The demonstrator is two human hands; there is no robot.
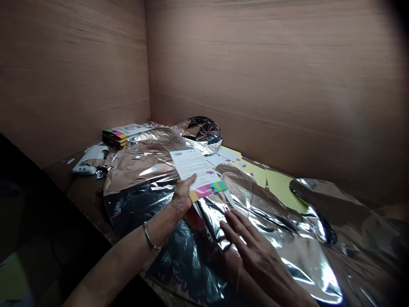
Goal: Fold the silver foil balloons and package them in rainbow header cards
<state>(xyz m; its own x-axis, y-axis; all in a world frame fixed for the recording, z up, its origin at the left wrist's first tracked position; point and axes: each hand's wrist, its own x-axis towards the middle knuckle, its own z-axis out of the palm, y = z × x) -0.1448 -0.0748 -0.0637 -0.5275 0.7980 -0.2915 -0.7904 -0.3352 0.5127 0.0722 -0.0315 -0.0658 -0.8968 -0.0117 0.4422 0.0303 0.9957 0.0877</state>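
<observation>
My left hand (182, 195) is closed on a printed white card (191, 167), thumb on top. The card has a barcode, lines of text and a multicoloured band along its near edge. Its underside is hidden. Under and beside it lies a folded strip of shiny silver foil (212, 213). Flat and with its fingers stretched out, my right hand (252, 245) is over this foil and appears to touch it. Large, crinkled sheets of mirror-like foil (143, 170), possibly flat foil balloons, spread beneath both hands.
At the back left are a stack of colourful printed card packs (123, 133) and a white device (91, 160). Yellow sheets (283, 187) lie along the back wall (271, 85). More foil (351, 213) covers the right side. A wooden panel (73, 72) stands on the left.
</observation>
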